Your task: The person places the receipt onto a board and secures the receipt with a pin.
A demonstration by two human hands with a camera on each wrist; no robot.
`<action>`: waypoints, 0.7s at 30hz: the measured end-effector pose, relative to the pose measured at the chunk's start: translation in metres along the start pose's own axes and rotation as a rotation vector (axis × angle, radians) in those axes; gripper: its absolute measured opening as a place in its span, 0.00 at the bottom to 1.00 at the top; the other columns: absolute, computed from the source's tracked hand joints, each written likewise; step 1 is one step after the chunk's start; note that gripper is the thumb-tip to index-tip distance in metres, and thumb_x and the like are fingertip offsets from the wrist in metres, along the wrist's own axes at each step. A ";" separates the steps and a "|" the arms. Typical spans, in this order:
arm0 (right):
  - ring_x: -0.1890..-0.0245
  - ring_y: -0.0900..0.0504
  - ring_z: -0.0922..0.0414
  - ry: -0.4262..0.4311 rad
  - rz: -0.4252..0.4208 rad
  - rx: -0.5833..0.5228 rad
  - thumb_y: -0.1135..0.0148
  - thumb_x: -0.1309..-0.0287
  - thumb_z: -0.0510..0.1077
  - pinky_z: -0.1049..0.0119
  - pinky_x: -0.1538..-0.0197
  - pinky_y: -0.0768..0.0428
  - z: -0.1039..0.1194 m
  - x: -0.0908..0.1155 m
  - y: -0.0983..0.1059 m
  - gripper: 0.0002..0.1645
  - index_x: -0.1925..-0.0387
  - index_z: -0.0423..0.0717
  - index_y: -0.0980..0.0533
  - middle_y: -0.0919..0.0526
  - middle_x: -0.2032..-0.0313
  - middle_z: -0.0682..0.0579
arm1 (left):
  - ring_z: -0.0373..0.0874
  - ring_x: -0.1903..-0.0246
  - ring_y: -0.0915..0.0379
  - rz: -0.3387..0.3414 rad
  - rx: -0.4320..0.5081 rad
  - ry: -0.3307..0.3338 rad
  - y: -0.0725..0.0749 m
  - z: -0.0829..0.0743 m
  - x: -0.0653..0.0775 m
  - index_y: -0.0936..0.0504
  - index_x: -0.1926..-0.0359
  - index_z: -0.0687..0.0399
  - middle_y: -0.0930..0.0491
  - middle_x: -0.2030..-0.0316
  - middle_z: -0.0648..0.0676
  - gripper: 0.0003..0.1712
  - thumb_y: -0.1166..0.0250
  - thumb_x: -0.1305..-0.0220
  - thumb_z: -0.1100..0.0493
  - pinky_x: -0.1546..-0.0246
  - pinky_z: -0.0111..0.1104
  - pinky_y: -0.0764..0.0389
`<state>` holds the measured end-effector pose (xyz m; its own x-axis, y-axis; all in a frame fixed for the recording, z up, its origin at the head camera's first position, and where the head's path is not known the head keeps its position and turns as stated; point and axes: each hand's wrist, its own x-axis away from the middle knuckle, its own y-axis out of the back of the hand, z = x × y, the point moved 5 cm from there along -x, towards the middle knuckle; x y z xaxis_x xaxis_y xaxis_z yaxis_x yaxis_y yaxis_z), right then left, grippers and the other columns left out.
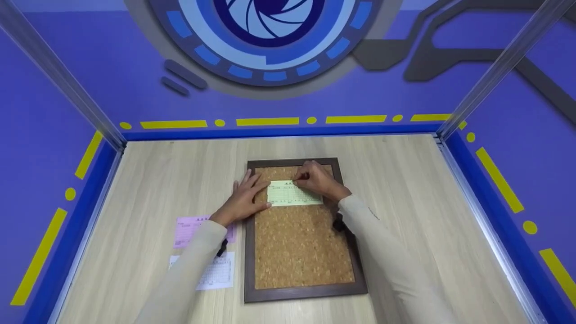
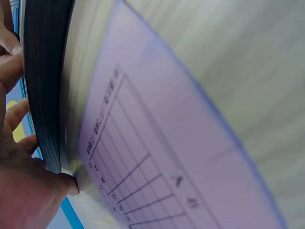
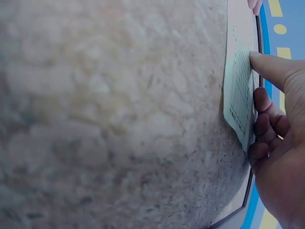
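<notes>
No word can be read from where I stand; a pale green slip [image 1: 288,197] on the corkboard [image 1: 301,247] bears a heading and small print; a pink slip [image 1: 185,231] bears similar lines, blurred even close up; a white slip [image 1: 220,270] carries tiny print; dark marks, possibly lettering, dot the right sleeve [image 1: 387,247].

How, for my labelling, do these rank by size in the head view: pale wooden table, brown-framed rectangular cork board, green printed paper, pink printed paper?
1. Table
2. Cork board
Unsure, both smaller: green paper, pink paper (partly hidden by a beige sleeve)
</notes>
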<state>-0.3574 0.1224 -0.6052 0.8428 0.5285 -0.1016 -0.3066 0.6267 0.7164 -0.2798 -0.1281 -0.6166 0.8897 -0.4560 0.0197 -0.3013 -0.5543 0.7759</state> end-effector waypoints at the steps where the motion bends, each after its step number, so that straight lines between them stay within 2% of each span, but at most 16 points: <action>1: 0.63 0.24 0.57 0.002 -0.002 0.000 0.19 0.38 0.35 0.60 0.51 0.30 0.000 0.000 0.000 0.05 0.62 0.46 0.06 0.08 0.65 0.55 | 0.64 0.12 0.71 0.000 0.001 -0.001 0.000 0.000 0.000 0.30 0.17 0.52 0.48 0.13 0.65 0.44 0.27 0.26 0.43 0.21 0.73 0.66; 14: 0.63 0.25 0.54 0.015 -0.020 -0.007 0.22 0.35 0.35 0.60 0.53 0.32 -0.002 0.003 -0.002 0.06 0.58 0.45 0.06 0.09 0.62 0.52 | 0.64 0.12 0.70 -0.003 0.004 -0.002 0.000 0.000 0.001 0.30 0.17 0.51 0.48 0.13 0.65 0.44 0.28 0.26 0.41 0.21 0.74 0.66; 18: 0.63 0.25 0.52 0.035 -0.020 -0.012 0.26 0.33 0.34 0.58 0.51 0.34 -0.001 0.007 -0.002 0.09 0.55 0.44 0.07 0.10 0.60 0.51 | 0.64 0.12 0.71 -0.002 -0.006 0.001 -0.001 0.000 0.000 0.30 0.17 0.50 0.48 0.13 0.64 0.44 0.28 0.25 0.41 0.21 0.74 0.66; 21: 0.61 0.24 0.52 0.026 -0.021 -0.013 0.25 0.32 0.35 0.57 0.49 0.31 0.001 0.010 0.002 0.09 0.53 0.43 0.08 0.10 0.59 0.50 | 0.64 0.12 0.71 -0.001 -0.010 0.006 -0.001 0.000 0.000 0.30 0.17 0.50 0.48 0.13 0.64 0.44 0.28 0.26 0.41 0.21 0.73 0.66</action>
<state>-0.3489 0.1282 -0.6043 0.8374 0.5298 -0.1343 -0.2950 0.6450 0.7050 -0.2799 -0.1274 -0.6170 0.8920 -0.4514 0.0226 -0.2971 -0.5479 0.7820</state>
